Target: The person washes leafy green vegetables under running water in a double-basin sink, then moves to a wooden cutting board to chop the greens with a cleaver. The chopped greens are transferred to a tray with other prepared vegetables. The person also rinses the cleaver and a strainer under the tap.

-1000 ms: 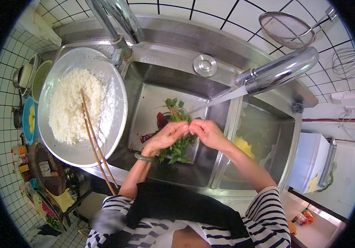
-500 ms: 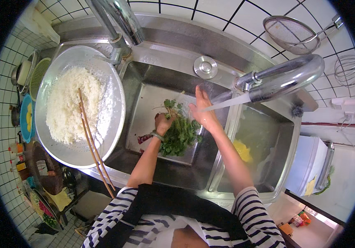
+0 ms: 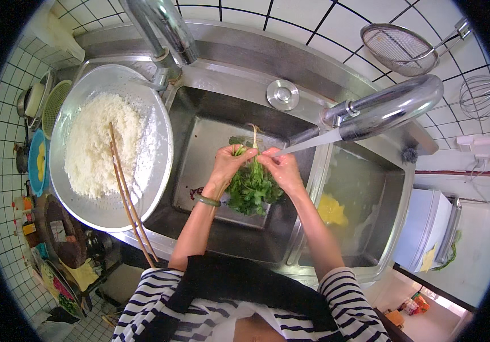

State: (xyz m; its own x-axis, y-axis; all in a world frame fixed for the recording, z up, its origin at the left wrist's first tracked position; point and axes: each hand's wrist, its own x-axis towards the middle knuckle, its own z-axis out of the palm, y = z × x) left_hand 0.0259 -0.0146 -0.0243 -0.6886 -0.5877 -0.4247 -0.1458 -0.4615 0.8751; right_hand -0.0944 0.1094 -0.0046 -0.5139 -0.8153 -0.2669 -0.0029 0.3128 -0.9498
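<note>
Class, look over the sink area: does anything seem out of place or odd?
Slightly: dark red scraps lie loose in the sink basin, left of the leafy greens, looking like stray debris.

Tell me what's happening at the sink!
A person is holding a bunch of leafy greens over the sink. The left hand and right hand both pinch it near the stems, with the leaves hanging below. Water streams from the tap toward the right hand. Something yellow sits in the water-filled basin on the right. On the left, chopsticks rest in a big bowl of white grains.
</note>
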